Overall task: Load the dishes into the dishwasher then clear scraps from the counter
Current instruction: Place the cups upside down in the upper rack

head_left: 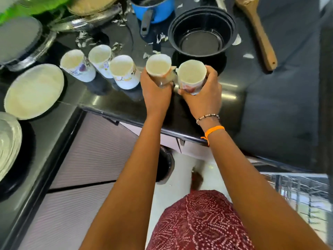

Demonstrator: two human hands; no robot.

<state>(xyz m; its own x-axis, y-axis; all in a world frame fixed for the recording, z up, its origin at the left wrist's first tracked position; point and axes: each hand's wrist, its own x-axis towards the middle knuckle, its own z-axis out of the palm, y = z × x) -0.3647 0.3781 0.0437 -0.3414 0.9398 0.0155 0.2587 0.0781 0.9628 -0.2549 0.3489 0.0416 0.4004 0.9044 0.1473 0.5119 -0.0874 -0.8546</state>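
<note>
Here, both hands are busy at the near edge of the shiny black counter [232, 98]. The left hand [155, 90] wraps its fingers around a white cup with an orange mark near its rim [158, 65]. The right hand [202, 94] grips a white cup with a reddish flower print [191, 73]. The two cups sit just beside each other, nearly touching (both look empty inside).

To the left stand three more white printed cups [100, 66] in a row. Farther left lies a flat white plate [34, 91], with a ribbed white plate [8, 141] at the near left edge.

Far behind the cups sits a stack of round black plastic bowls [202, 31]. A blue pot with a black handle [153, 9] is far in the middle, and a wooden spoon [255, 29] lies to the right. Small pale scraps [84, 39] are scattered on the counter. A wire dishwasher rack [302, 195] shows at the near right.
</note>
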